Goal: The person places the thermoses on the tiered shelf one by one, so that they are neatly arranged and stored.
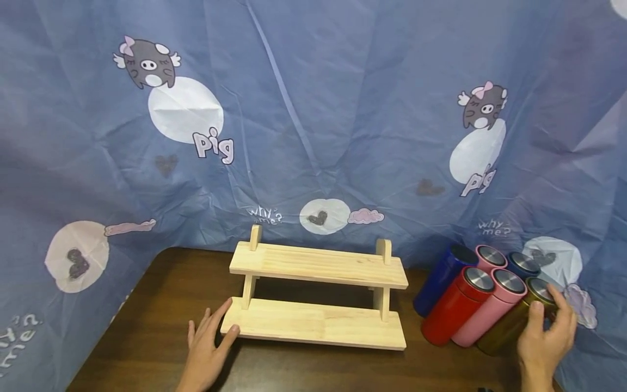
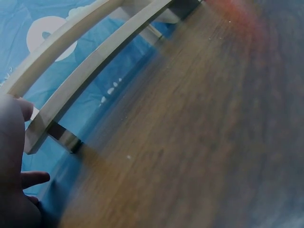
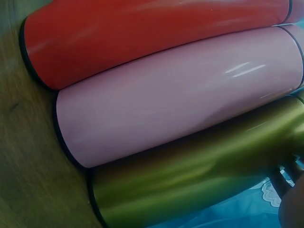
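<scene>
A two-tier light wooden shelf (image 1: 318,321) stands on the table. My left hand (image 1: 206,343) touches the left end of its lower board, thumb at the front corner and other fingers spread. In the left wrist view that hand (image 2: 16,166) is partly cut off. At the right, my right hand (image 1: 546,332) holds the upper part of a gold vacuum bottle (image 1: 504,324), with a finger at the lid. The right wrist view shows fingers (image 3: 280,183) against the gold bottle's side. Beside it stand a pink bottle (image 1: 490,307) and a red bottle (image 1: 455,307).
Behind the front row are a blue bottle (image 1: 441,280), another pink bottle (image 1: 490,256) and a dark blue one (image 1: 524,264), all close together. A blue printed cloth (image 1: 313,109) hangs behind and beside the brown wooden table (image 1: 147,321).
</scene>
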